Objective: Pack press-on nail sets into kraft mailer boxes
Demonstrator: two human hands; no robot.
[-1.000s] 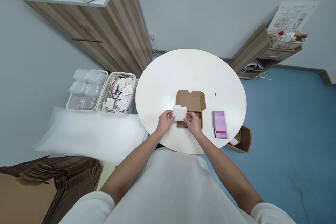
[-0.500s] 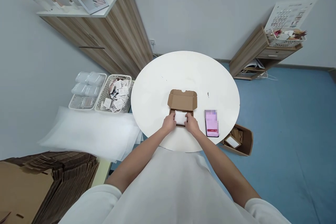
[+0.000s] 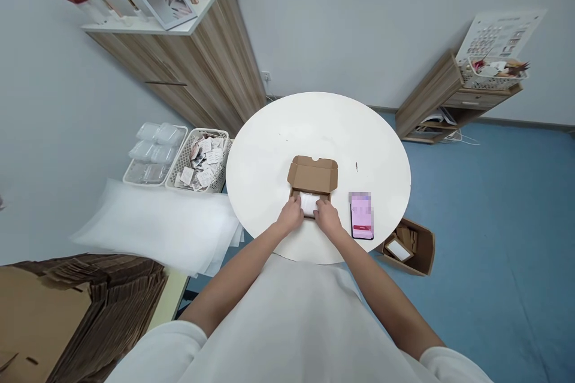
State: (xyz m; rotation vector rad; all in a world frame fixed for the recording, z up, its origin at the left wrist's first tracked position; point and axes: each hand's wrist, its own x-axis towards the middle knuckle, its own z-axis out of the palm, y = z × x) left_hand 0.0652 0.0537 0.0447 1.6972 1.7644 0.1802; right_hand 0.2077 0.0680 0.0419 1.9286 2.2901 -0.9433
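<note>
On the round white table stands a small brown cardboard box (image 3: 313,176), its lid flap folded up and back. Inside it, toward the near side, lies a white wrapped packet (image 3: 309,204). My left hand (image 3: 290,214) grips the packet's left end, fingers curled in over the box's left wall. At the opposite end my right hand (image 3: 327,216) has its fingers bent onto the packet. The packet's two ends and the near corners of the box are hidden by my hands. A phone (image 3: 362,216) with a lit pink screen rests to the right of my right hand.
The round table (image 3: 265,149) has a carton (image 3: 422,245) of cardboard pieces beside it on the floor. Left are translucent sheets (image 3: 157,221), a basket (image 3: 220,176) of small cards, a tray (image 3: 182,137) of clear packs and stacked flat cardboard (image 3: 112,317).
The whole view has shifted slightly. Both hands stay at the packet's ends, with small finger movements; the packet remains in the box.
</note>
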